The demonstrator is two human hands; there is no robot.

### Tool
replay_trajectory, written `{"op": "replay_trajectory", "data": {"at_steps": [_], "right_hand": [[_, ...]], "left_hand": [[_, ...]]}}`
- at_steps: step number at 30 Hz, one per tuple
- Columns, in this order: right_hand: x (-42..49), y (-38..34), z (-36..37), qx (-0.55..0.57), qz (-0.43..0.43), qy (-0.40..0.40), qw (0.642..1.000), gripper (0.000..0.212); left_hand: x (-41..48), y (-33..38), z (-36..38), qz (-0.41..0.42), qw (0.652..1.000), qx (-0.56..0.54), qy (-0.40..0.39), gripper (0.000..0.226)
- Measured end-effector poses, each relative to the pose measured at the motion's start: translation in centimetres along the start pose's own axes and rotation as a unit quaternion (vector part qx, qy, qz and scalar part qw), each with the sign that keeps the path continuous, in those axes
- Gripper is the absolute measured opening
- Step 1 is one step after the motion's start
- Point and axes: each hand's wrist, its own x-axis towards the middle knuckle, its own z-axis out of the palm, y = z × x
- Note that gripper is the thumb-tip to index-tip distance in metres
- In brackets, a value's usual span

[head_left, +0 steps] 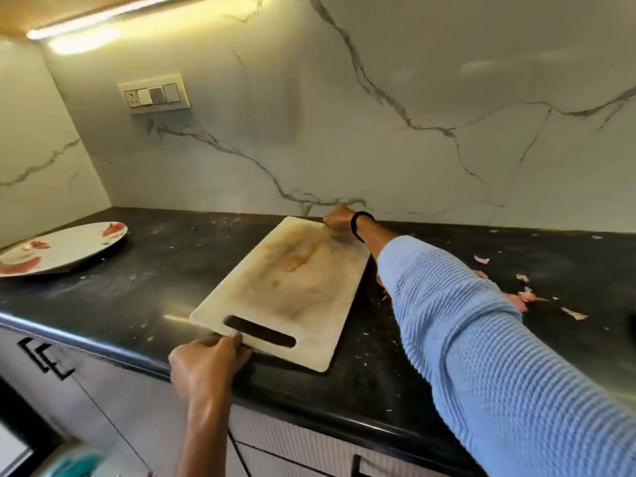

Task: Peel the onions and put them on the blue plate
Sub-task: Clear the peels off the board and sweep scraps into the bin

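No whole onion and no blue plate is in view. Only torn onion skins (526,297) lie scattered on the dark surface (137,287), out to the right of the right grip's forearm. A person holds the stained white cutting board (292,287) at both ends. The left grip (210,359) pinches the near edge beside the handle slot, thumb on top. The right grip (339,218), reaching out of a blue knit sleeve (481,339), closes over the far corner, close to the marble wall (344,132). The two-ended hold looks meant to lift or swing the bare board, which lies skewed, its near end by the front edge. Open room lies left of the left grip, up to a flowered plate (79,246) well apart. The wall leaves little room beyond the right grip.
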Motion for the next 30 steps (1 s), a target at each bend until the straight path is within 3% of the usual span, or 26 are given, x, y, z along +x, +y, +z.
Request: {"op": "replay_trajectory", "data": {"at_steps": [6,15,18,22,26,28,30], "right_hand": [[-1.7,0.2,2.9,-0.055,-0.01,-0.018,0.998,0.038],[-10.6,0.2,1.7,0.038,-0.047,0.021,0.998,0.041],[-15.0,2.6,-0.7,0.044,-0.059,0.07,0.995,0.032],[-21.5,8.7,-5.3,-0.009,-0.042,0.158,0.986,0.046],[-24.9,17.6,-9.7,-0.054,0.084,0.279,0.955,0.081],[-25.6,21.4,-10.3,-0.031,0.18,0.275,0.944,0.103],[-26.1,23.8,-9.8,-0.014,0.246,0.252,0.936,0.106]], "left_hand": [[-1.9,2.4,-0.6,0.106,0.977,0.182,0.039,0.021],[-2.0,5.0,-2.1,0.122,0.94,0.316,0.046,0.023],[-3.7,6.1,-1.4,0.21,0.951,0.225,-0.028,0.019],[-8.2,6.9,3.4,0.245,0.949,0.036,-0.193,0.012],[-11.8,7.6,11.4,0.166,0.945,-0.034,-0.279,0.04],[-12.0,7.2,15.9,0.071,0.942,-0.052,-0.323,0.064],[-11.6,6.1,20.4,0.054,0.945,-0.008,-0.322,0.09]]}}
